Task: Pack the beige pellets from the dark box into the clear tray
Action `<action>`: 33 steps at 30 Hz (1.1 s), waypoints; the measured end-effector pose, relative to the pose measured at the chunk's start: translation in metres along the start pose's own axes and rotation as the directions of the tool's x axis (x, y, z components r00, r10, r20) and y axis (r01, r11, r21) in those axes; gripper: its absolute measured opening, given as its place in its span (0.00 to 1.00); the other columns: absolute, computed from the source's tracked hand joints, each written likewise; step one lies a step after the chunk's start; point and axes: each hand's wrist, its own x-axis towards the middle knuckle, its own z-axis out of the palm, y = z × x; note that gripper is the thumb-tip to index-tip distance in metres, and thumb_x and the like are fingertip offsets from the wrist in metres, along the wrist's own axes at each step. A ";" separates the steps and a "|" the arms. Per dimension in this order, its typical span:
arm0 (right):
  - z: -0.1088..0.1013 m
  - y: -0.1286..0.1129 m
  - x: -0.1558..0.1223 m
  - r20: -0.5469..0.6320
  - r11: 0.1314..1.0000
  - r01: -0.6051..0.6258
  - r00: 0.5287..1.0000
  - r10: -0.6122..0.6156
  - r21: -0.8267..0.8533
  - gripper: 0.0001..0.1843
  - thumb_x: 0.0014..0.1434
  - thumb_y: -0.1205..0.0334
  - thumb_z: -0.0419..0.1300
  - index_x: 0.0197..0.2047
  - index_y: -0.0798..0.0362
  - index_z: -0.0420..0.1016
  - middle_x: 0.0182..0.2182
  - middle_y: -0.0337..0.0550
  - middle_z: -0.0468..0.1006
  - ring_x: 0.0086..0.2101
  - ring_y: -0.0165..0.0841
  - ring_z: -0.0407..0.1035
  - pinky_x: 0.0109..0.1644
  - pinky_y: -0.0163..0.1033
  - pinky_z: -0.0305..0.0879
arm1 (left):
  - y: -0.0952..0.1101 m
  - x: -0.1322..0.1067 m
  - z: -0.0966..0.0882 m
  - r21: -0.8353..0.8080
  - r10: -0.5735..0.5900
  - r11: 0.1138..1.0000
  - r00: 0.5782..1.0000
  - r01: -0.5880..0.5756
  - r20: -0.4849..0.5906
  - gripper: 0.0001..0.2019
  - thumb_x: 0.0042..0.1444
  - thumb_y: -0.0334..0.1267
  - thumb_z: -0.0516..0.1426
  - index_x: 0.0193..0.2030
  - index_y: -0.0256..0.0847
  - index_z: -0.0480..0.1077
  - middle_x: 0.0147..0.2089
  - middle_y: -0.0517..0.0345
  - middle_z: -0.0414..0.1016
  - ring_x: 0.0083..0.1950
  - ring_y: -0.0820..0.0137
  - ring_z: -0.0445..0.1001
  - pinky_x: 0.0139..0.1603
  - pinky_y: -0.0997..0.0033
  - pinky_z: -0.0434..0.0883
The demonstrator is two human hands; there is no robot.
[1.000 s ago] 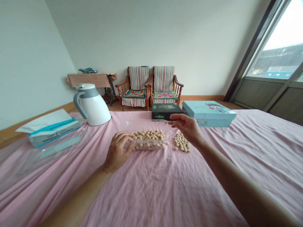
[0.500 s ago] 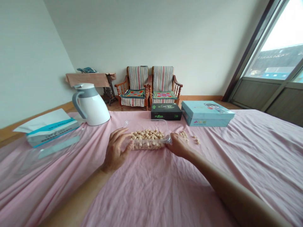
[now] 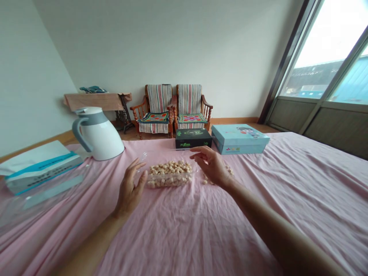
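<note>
A clear plastic tray (image 3: 169, 179) heaped with small beige nuts lies on the pink cloth (image 3: 184, 230) in front of me. My left hand (image 3: 130, 188) stands on its edge at the tray's left end, fingers spread and open, thumb close to the tray. My right hand (image 3: 211, 165) hovers at the tray's right end, fingers apart and holding nothing. A few loose nuts (image 3: 229, 170) lie on the cloth just past my right hand, partly hidden by it.
A white jug with a grey handle (image 3: 96, 132) stands at back left, with a blue-and-white box (image 3: 37, 168) further left. A black box (image 3: 193, 138) and a light blue box (image 3: 240, 138) sit behind the tray. Two striped wooden chairs (image 3: 172, 109) stand by the far wall.
My right hand dropped from above the black box to the tray's right end, then lifted and spread. My left hand let go of the tray and opened. The loose pile got scattered.
</note>
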 end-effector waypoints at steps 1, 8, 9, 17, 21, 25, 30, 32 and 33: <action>-0.002 0.006 0.000 -0.031 0.998 -0.010 0.999 0.008 -0.067 0.14 0.57 0.66 0.51 0.46 0.53 0.72 0.41 0.45 0.75 0.36 0.29 0.74 0.41 0.34 0.67 | 0.000 0.000 -0.001 0.005 0.002 1.000 1.000 -0.002 0.002 0.18 0.62 0.49 0.49 0.52 0.41 0.66 0.62 0.47 0.63 0.64 0.59 0.62 0.65 0.55 0.59; -0.025 0.058 -0.011 0.092 0.615 -0.128 0.945 0.313 -0.778 0.09 0.57 0.65 0.54 0.35 0.55 0.75 0.37 0.51 0.77 0.42 0.38 0.68 0.45 0.39 0.60 | -0.001 0.001 -0.001 0.019 0.026 0.999 1.000 -0.026 0.001 0.18 0.62 0.50 0.49 0.51 0.41 0.66 0.62 0.47 0.63 0.63 0.59 0.62 0.65 0.55 0.59; -0.025 0.060 -0.013 0.124 0.569 -0.106 0.928 0.350 -0.816 0.10 0.57 0.64 0.54 0.35 0.56 0.76 0.38 0.52 0.77 0.43 0.38 0.68 0.45 0.39 0.59 | -0.001 0.001 -0.001 0.022 0.026 0.999 1.000 -0.026 0.000 0.18 0.62 0.50 0.49 0.51 0.41 0.66 0.61 0.47 0.63 0.64 0.59 0.62 0.65 0.55 0.59; -0.019 0.053 -0.015 0.203 0.583 -0.039 0.917 0.344 -0.811 0.12 0.58 0.69 0.51 0.38 0.58 0.75 0.37 0.52 0.75 0.36 0.34 0.69 0.37 0.36 0.56 | -0.004 0.001 -0.001 0.027 0.031 0.999 1.000 -0.031 0.002 0.17 0.62 0.49 0.50 0.50 0.41 0.67 0.60 0.47 0.64 0.64 0.59 0.62 0.65 0.55 0.59; -0.019 0.050 -0.016 0.222 0.613 -0.045 0.909 0.352 -0.788 0.09 0.56 0.69 0.54 0.36 0.58 0.75 0.37 0.52 0.75 0.36 0.34 0.69 0.37 0.34 0.57 | -0.002 0.001 -0.002 0.022 0.034 0.999 0.999 -0.034 0.003 0.17 0.62 0.50 0.50 0.49 0.41 0.67 0.61 0.47 0.64 0.63 0.59 0.63 0.65 0.55 0.59; -0.014 0.051 -0.016 0.237 0.625 -0.044 0.902 0.360 -0.779 0.10 0.55 0.70 0.54 0.36 0.56 0.76 0.38 0.50 0.75 0.36 0.34 0.70 0.36 0.35 0.57 | 0.000 0.001 -0.002 0.033 0.045 0.998 0.999 -0.045 -0.002 0.16 0.62 0.49 0.49 0.47 0.41 0.67 0.61 0.48 0.64 0.64 0.59 0.62 0.65 0.55 0.59; -0.011 0.056 -0.014 0.320 0.616 0.035 0.877 0.358 -0.787 0.09 0.54 0.72 0.55 0.37 0.59 0.75 0.38 0.54 0.75 0.38 0.36 0.70 0.39 0.35 0.58 | 0.002 0.001 -0.002 0.051 0.048 0.998 0.999 -0.048 0.007 0.16 0.62 0.49 0.49 0.47 0.41 0.67 0.59 0.48 0.65 0.64 0.59 0.61 0.65 0.55 0.60; -0.012 0.058 -0.013 0.348 0.611 0.063 0.865 0.360 -0.789 0.08 0.54 0.72 0.55 0.35 0.60 0.75 0.37 0.54 0.75 0.37 0.36 0.70 0.38 0.36 0.59 | 0.003 0.002 -0.003 0.056 0.051 0.997 0.999 -0.052 0.010 0.16 0.63 0.49 0.48 0.47 0.41 0.67 0.59 0.48 0.65 0.65 0.58 0.61 0.65 0.55 0.60; -0.013 0.058 -0.013 0.353 0.610 0.068 0.864 0.360 -0.789 0.08 0.53 0.72 0.55 0.34 0.60 0.75 0.36 0.54 0.75 0.36 0.35 0.70 0.38 0.35 0.59 | 0.003 0.002 -0.003 0.059 0.052 0.997 0.999 -0.053 0.009 0.16 0.63 0.49 0.48 0.47 0.41 0.67 0.58 0.48 0.66 0.65 0.58 0.61 0.65 0.55 0.60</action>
